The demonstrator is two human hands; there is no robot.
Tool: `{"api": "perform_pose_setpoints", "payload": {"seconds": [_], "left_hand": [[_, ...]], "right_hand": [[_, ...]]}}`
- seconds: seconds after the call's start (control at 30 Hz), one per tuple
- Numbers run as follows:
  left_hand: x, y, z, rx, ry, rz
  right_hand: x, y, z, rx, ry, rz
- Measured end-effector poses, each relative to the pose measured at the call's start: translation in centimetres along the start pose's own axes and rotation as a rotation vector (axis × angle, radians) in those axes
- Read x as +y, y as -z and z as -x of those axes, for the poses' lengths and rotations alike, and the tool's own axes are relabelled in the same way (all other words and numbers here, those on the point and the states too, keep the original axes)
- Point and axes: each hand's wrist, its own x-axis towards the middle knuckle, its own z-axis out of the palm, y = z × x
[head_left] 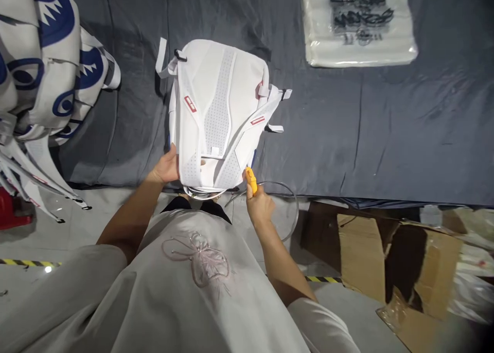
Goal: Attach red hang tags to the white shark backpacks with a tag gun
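A white backpack [216,111] lies back-side up on the dark grey cloth-covered table [386,137], its padded straps with small red tags facing me. My left hand [166,166] grips the backpack's near left edge. My right hand [259,205] is closed around a small orange-yellow tool [251,179] with a thin clear tube [285,209] looping from it, held at the backpack's near right corner.
A stack of clear plastic bags [358,23] with black print lies at the table's far right. White-and-blue backpacks [42,70] are piled at the left. Open cardboard boxes [405,260] stand on the floor at right. Yellow-black tape [27,263] marks the floor.
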Motion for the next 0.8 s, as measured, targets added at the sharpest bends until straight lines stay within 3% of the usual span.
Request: {"api": "perform_pose_setpoints", "payload": {"seconds": [0.13, 0.27, 0.37, 0.43, 0.5, 0.67, 0.8], "left_hand": [[0.3, -0.2, -0.2, 0.185, 0.019, -0.083], [0.6, -0.7, 0.6, 0.264, -0.037, -0.18], [1.0, -0.9, 1.0, 0.219, -0.081, -0.229], [1.2, -0.9, 0.7, 0.176, -0.074, -0.259], [1.2, -1.0, 0.2, 0.152, -0.052, -0.285], [1.4, -1.2, -0.7, 0.117, -0.045, -0.313], [1.9, -0.9, -0.3, 0.054, 0.004, -0.356]], "right_hand": [[0.2, 0.2, -0.7, -0.022, -0.017, -0.167], [0.8, 0.3, -0.7, -0.161, 0.038, -0.44], [0.7, 0.0, 0.0, -0.277, 0.079, -0.656], [0.2, -0.4, 0.2, -0.274, 0.064, -0.748], [-0.5, -0.6, 0.1, -0.209, 0.026, -0.767], [-1.9, 0.1, -1.3, -0.009, -0.016, -0.562], [-2.0, 0.7, -1.5, -0.202, 0.017, -0.897]]}}
